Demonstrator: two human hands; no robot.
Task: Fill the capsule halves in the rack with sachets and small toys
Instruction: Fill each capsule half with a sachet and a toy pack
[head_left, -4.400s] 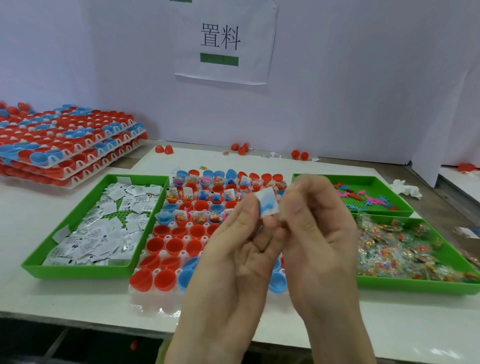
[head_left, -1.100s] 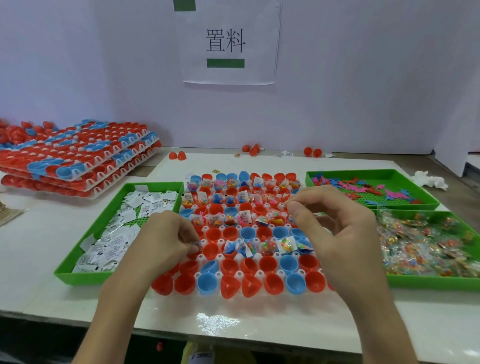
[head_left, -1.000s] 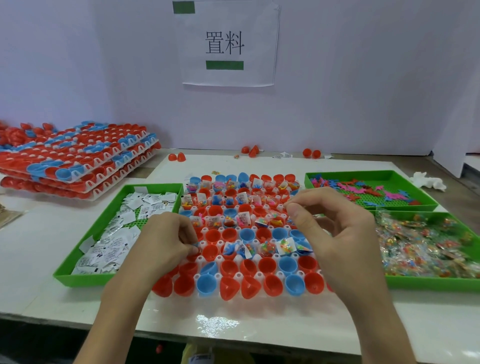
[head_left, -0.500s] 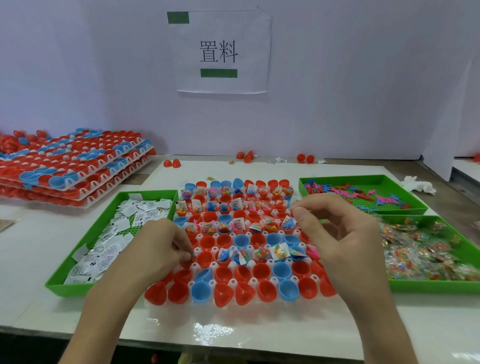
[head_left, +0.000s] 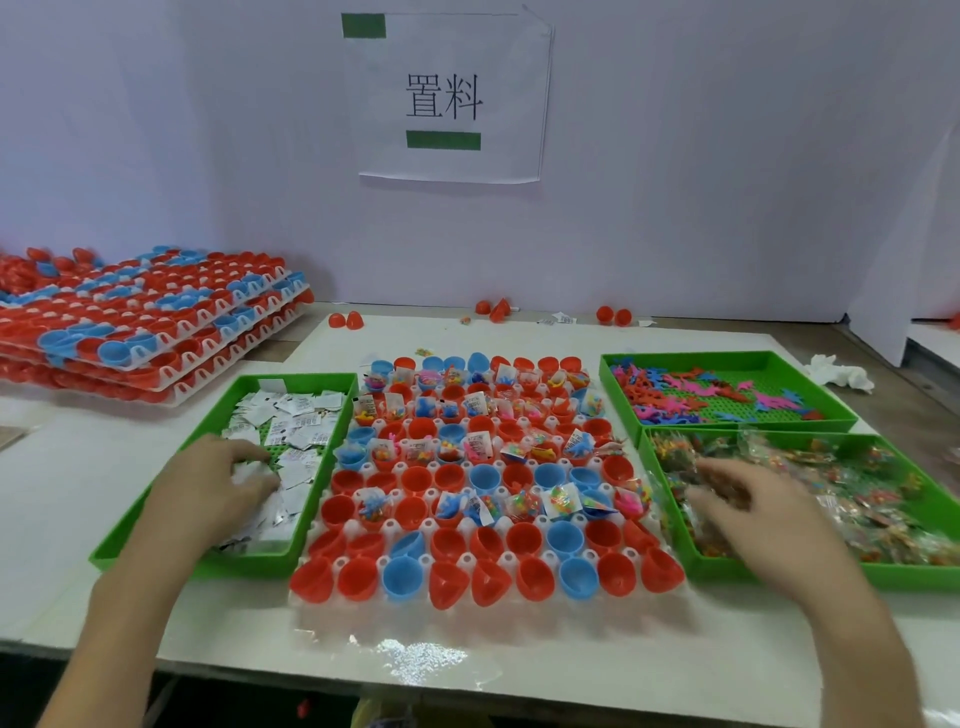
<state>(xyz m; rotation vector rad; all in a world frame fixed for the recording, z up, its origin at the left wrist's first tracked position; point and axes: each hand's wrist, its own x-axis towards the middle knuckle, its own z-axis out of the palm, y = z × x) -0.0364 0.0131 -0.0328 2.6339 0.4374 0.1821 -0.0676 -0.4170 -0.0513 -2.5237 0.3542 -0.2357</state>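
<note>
Head view: a white rack (head_left: 485, 605) of red and blue capsule halves (head_left: 522, 538) sits mid-table (head_left: 67, 467). The far rows mostly hold sachets and small toys, though some cups there are bare; one nearer row is filled too, and the two nearest rows are bare.

Left of the rack, touching it, a green tray (head_left: 156, 530) holds white sachets (head_left: 298, 415) with dark print too small to read. On the right, a far tray (head_left: 727, 358) carries loose pink, red and blue toys (head_left: 675, 400); a near tray (head_left: 914, 577) is heaped with clear packets (head_left: 872, 499) of coloured bits.

More filled racks (head_left: 156, 322) are stacked at far left. A paper sign (head_left: 447, 98) on the wall reads 置料 above a green bar.

The left hand (head_left: 208, 493) lies curled on the sachets, its fingers bent into the pile; whether it pinches one cannot be told. The right hand (head_left: 753, 509), blurred, reaches over the packets with its fingers spread. The rack lies between the hands, touched by neither.
</note>
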